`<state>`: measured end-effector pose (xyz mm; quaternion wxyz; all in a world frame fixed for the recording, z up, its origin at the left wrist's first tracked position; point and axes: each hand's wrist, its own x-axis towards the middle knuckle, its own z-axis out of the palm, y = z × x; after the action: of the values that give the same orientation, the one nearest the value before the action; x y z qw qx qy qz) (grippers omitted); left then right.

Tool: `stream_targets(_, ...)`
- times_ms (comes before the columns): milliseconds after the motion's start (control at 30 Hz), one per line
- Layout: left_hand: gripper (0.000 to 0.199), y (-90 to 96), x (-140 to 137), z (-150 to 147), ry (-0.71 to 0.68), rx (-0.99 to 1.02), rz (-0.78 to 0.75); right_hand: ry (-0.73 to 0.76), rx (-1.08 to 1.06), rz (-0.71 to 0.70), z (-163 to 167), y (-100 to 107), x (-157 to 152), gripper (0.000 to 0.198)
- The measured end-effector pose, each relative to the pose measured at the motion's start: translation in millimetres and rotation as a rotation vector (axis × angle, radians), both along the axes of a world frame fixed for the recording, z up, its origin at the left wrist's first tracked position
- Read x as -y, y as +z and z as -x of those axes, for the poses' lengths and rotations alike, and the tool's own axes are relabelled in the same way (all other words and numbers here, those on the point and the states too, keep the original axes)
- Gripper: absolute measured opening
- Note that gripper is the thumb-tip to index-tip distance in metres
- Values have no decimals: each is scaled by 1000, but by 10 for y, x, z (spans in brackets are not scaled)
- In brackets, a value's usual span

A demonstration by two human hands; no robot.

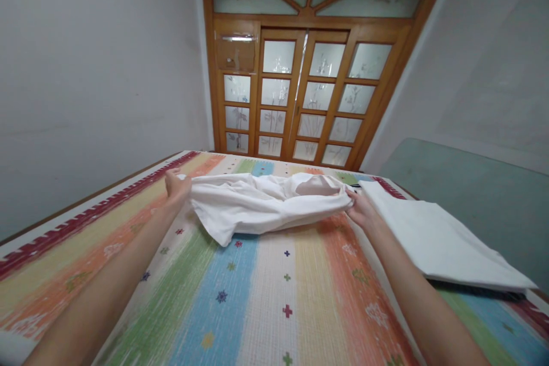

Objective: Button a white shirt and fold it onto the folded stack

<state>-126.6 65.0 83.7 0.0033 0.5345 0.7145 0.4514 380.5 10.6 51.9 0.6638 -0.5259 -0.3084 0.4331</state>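
Note:
A white garment (pixel 266 206), which looks like a shirt, is stretched sideways between my two hands just over the striped cloth. My left hand (pixel 176 187) is closed on its left end, and a loose corner hangs down beside that hand. At the other end, my right hand (pixel 360 209) pinches the edge near an opening that looks like the neckline. Folds run along the fabric, and its far side is partly hidden.
A striped, patterned cloth (pixel 274 309) covers the surface in front of me. On the right lies a folded white cloth (pixel 446 234) with something dark under it. A pale green panel (pixel 476 194) stands behind it. Wooden glass-paned doors (pixel 300 91) are at the back.

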Motion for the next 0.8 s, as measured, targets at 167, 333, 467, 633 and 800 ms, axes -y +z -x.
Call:
stream_targets(167, 34, 57, 198, -485, -249, -239, 101, 328, 202, 128, 195, -45, 137, 29)
stream_targets(333, 40, 10, 268, -933, -791, -493, 197, 391, 758, 280, 255, -277, 258, 16)
stream_targets(467, 24, -186, 381, -1077, -928, -588, 176, 112, 1120, 262, 109, -357, 266, 20)
stream_targets(633, 6, -386, 572, -1147, -1008, -633, 126, 174, 1259, -13, 295, -164, 276, 35)
stream_targets(800, 13, -297, 602, -1077, -922, -563, -25, 422, 1526, -9, 834, -124, 346, 44)
